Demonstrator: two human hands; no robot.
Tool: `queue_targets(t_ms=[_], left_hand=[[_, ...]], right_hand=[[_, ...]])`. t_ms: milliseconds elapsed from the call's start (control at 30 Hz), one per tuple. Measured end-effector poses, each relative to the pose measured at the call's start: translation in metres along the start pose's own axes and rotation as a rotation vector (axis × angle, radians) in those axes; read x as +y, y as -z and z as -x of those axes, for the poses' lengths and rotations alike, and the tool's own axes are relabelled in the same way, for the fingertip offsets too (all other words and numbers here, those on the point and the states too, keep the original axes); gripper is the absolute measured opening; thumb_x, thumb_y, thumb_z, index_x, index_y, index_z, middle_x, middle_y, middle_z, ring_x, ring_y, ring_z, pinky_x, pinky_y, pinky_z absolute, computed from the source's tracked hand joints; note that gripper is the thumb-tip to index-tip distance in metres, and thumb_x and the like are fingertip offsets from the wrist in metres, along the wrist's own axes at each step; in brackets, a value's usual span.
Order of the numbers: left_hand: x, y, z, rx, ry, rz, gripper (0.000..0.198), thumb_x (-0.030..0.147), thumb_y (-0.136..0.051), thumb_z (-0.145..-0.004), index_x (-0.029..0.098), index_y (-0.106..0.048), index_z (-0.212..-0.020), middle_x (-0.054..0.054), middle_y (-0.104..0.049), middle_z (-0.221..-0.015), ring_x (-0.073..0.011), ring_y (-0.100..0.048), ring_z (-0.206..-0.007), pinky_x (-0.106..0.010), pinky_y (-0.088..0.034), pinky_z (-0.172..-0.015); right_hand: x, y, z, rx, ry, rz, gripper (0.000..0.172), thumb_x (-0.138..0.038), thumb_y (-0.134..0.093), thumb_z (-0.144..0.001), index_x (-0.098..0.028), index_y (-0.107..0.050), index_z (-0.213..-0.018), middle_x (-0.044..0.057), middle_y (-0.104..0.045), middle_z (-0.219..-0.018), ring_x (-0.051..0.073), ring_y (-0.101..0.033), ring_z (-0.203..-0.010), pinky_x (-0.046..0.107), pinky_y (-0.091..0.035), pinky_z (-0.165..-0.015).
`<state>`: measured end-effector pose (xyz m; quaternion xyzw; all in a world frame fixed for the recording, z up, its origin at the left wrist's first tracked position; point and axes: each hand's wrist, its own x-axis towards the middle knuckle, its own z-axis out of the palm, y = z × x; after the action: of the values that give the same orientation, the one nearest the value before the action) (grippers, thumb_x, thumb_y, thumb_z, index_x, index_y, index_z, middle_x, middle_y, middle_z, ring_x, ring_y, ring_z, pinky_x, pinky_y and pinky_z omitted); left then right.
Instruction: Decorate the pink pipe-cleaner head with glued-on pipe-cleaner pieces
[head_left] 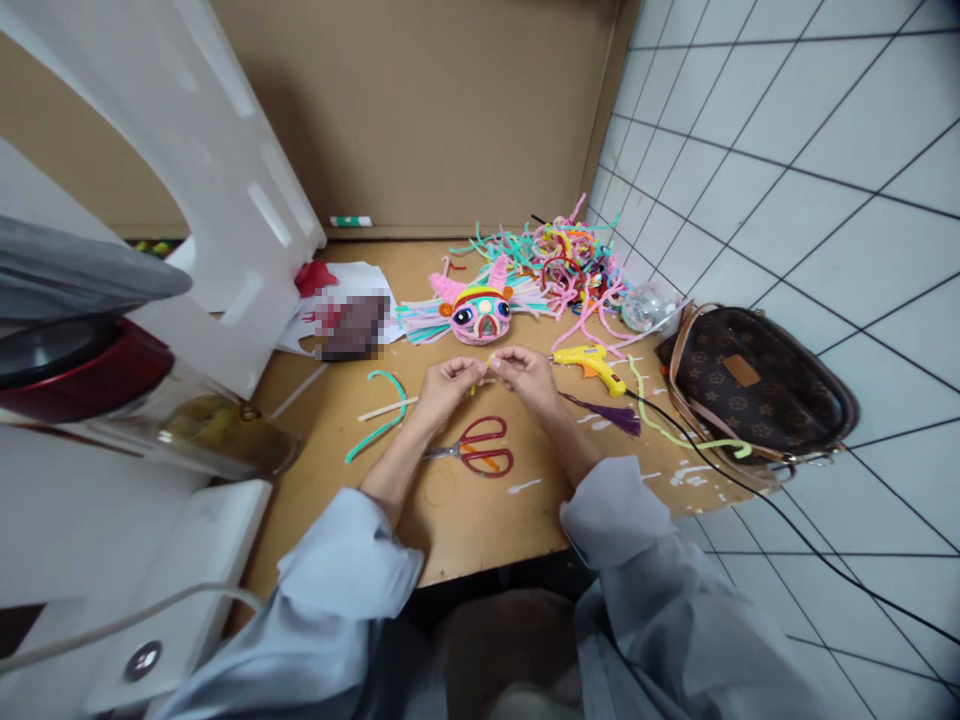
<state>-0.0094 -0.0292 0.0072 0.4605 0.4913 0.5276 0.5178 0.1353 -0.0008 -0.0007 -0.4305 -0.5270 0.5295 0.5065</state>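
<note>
My left hand (452, 385) and my right hand (527, 378) meet over the table, fingertips pinched together. Between them is a short yellow pipe cleaner (491, 359), mostly hidden by the fingers. Just beyond the hands sits a pink animal head (481, 318) made of pipe cleaners, with big eyes and two ears. Red-handled scissors (486, 447) lie between my forearms. To the right of my right hand rests a yellow glue gun (591, 366), with a purple tassel (611, 415) below it. Teal pipe cleaners (375, 437) lie left of my left hand.
A tangled heap of coloured pipe cleaners (574, 260) lies at the back right. A brown handbag (765, 380) stands against the tiled wall. The glue gun's black cord (720, 470) runs off right. On the left stand a white panel (255, 200) and a red-lidded container (217, 425).
</note>
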Motion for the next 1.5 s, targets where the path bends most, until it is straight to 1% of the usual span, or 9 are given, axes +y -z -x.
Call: queue_targets(t_ms=[233,400,567,700,800,1000,1167,1400,1500], left_hand=[[-0.001,-0.002,0.000,-0.028,-0.059,-0.063,0.036,0.049,-0.080,-0.065,0.017,-0.064,-0.064,0.004,-0.049,-0.053,-0.0086,-0.038,-0.053,-0.022,-0.029,-0.053],[0.000,0.000,0.000,-0.009,-0.052,-0.060,0.032,0.045,-0.078,-0.067,0.017,-0.063,-0.062,0.004,-0.049,-0.053,-0.0089,-0.038,-0.053,-0.023,-0.030,-0.055],[-0.001,0.002,-0.001,-0.025,-0.023,-0.054,0.032,0.046,-0.079,-0.067,0.017,-0.065,-0.066,0.003,-0.051,-0.055,-0.0094,-0.038,-0.054,-0.023,-0.029,-0.055],[-0.003,0.004,-0.002,-0.055,-0.009,-0.072,0.033,0.048,-0.076,-0.066,0.017,-0.062,-0.063,0.003,-0.050,-0.056,-0.0083,-0.033,-0.053,-0.023,-0.024,-0.052],[-0.004,0.004,-0.001,-0.087,-0.017,-0.103,0.037,0.049,-0.072,-0.068,0.018,-0.055,-0.059,0.005,-0.043,-0.053,-0.0081,-0.029,-0.052,-0.023,-0.021,-0.052],[-0.003,0.004,0.001,-0.108,-0.065,-0.161,0.037,0.049,-0.068,-0.073,0.020,-0.051,-0.059,0.005,-0.037,-0.052,-0.0101,-0.031,-0.054,-0.024,-0.023,-0.055],[-0.004,0.003,0.000,-0.127,-0.105,-0.150,0.040,0.049,-0.070,-0.075,0.020,-0.050,-0.057,0.005,-0.037,-0.052,-0.0112,-0.034,-0.057,-0.024,-0.026,-0.056],[-0.005,0.003,-0.002,-0.126,-0.110,-0.103,0.040,0.049,-0.070,-0.074,0.019,-0.050,-0.057,0.005,-0.038,-0.054,-0.0103,-0.031,-0.057,-0.023,-0.025,-0.056],[-0.006,0.004,-0.002,-0.132,-0.101,-0.090,0.039,0.049,-0.069,-0.075,0.019,-0.049,-0.058,0.005,-0.037,-0.054,-0.0108,-0.031,-0.057,-0.023,-0.024,-0.056]], right_hand=[[0.004,0.002,-0.001,-0.010,0.011,0.080,0.028,-0.047,-0.069,-0.068,-0.020,-0.064,-0.076,-0.004,-0.059,-0.065,0.012,-0.053,-0.063,0.025,-0.043,-0.062],[0.004,0.004,-0.003,0.021,0.152,0.297,0.012,-0.031,-0.063,-0.075,-0.020,-0.068,-0.075,0.000,-0.068,-0.078,0.014,-0.059,-0.072,0.028,-0.046,-0.072],[0.000,0.003,-0.002,0.059,0.166,0.453,0.007,-0.020,-0.063,-0.075,-0.019,-0.069,-0.073,-0.001,-0.065,-0.074,0.013,-0.055,-0.065,0.027,-0.044,-0.067],[-0.004,0.005,0.000,0.038,0.242,0.624,0.009,-0.016,-0.062,-0.078,-0.018,-0.070,-0.073,0.000,-0.063,-0.076,0.013,-0.055,-0.067,0.027,-0.044,-0.070],[-0.005,0.006,0.002,0.022,0.345,0.773,0.012,-0.015,-0.060,-0.082,-0.017,-0.071,-0.078,0.001,-0.062,-0.078,0.014,-0.054,-0.069,0.027,-0.044,-0.072],[-0.001,0.005,0.008,0.024,0.484,0.990,0.020,-0.017,-0.052,-0.091,-0.017,-0.070,-0.082,0.007,-0.063,-0.087,0.019,-0.056,-0.079,0.029,-0.044,-0.075],[0.001,0.005,0.007,0.012,0.524,1.030,0.025,-0.016,-0.048,-0.093,-0.017,-0.072,-0.087,0.010,-0.064,-0.091,0.021,-0.058,-0.085,0.030,-0.045,-0.079],[0.000,0.009,0.003,-0.015,0.538,0.878,0.025,-0.017,-0.051,-0.092,-0.017,-0.076,-0.091,0.005,-0.065,-0.087,0.016,-0.057,-0.074,0.026,-0.046,-0.074],[0.001,0.009,0.003,0.009,0.535,0.886,0.025,-0.018,-0.051,-0.092,-0.018,-0.076,-0.089,0.007,-0.066,-0.089,0.017,-0.059,-0.079,0.028,-0.047,-0.078]])
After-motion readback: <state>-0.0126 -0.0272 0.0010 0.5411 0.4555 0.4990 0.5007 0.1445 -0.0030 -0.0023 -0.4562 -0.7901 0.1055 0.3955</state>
